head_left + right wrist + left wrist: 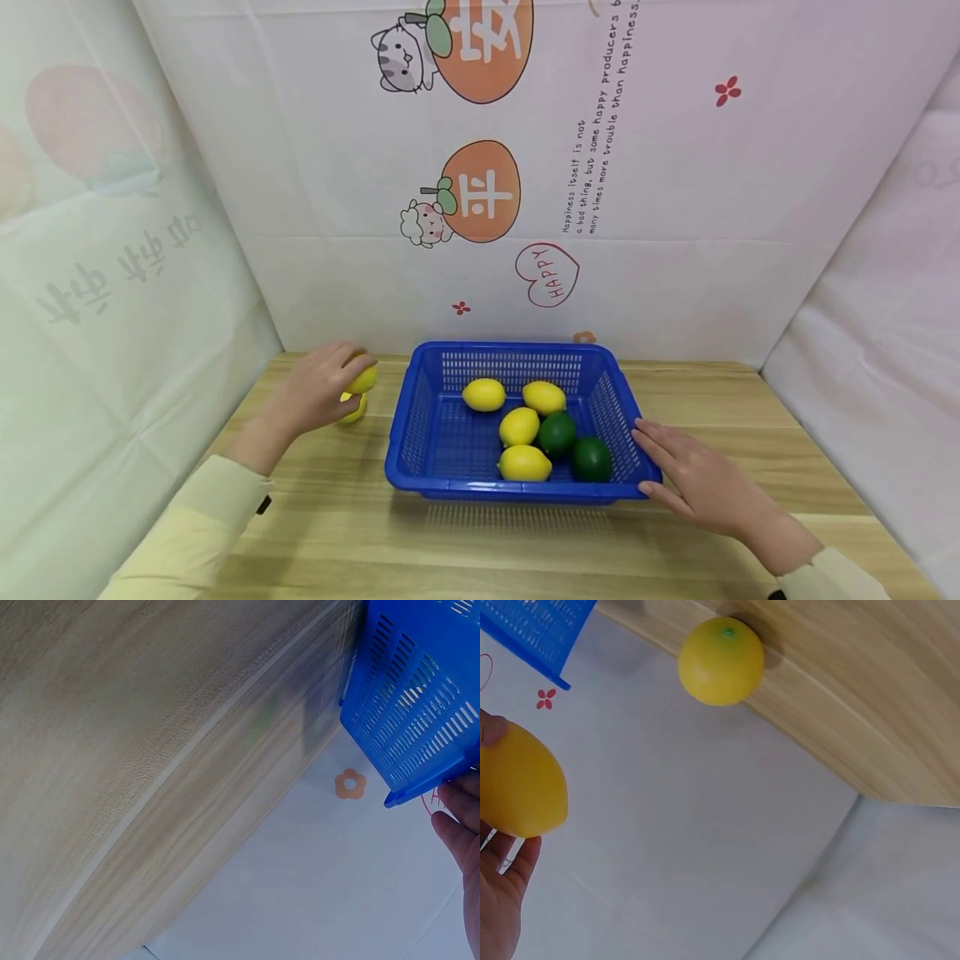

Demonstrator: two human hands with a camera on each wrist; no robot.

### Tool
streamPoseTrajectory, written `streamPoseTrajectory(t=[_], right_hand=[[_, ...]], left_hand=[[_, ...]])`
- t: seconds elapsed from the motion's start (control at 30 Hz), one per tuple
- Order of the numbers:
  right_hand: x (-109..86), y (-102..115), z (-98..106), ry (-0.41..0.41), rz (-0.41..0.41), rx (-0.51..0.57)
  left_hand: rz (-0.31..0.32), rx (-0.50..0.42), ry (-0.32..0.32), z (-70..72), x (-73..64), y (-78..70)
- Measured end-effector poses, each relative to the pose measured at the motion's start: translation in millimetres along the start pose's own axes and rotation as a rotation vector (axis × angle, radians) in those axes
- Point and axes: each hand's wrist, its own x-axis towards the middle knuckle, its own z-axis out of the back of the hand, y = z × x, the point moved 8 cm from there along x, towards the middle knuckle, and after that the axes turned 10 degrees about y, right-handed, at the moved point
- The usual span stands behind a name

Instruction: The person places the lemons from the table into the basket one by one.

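My left hand [324, 385] grips a yellow lemon [525, 784] between thumb and fingers, raised left of the blue basket [401, 417]. Just below it in the head view, partly covered by the hand, a round yellow fruit [720, 661] with a green stem spot sits on the table. My right hand [701, 479] rests its fairly straight fingers on the basket's right rim, thumb near the front corner. Inside the basket lie several lemons [483, 395] and two dark green round fruits [592, 459], mostly toward the middle and right.
The wooden table [337, 525] runs back to a white printed cloth [660, 250] hanging upright behind the basket. Similar cloth walls [862, 333] close in the left and right sides. The basket's far rim stands near the back cloth.
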Motion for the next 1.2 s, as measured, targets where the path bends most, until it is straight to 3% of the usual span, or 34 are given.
streamPoseTrajectory(t=[0.37, 1.2], right_hand=[[-0.6, 1, 1, -0.009, 0.013, -0.013], [0.4, 3, 3, 0.007, 0.016, -0.038]], left_hand=[[-0.039, -0.011, 0.000, 3.3, 20.9, -21.0], [-0.158, -0.027, 0.029, -8.3, 59.4, -61.2]])
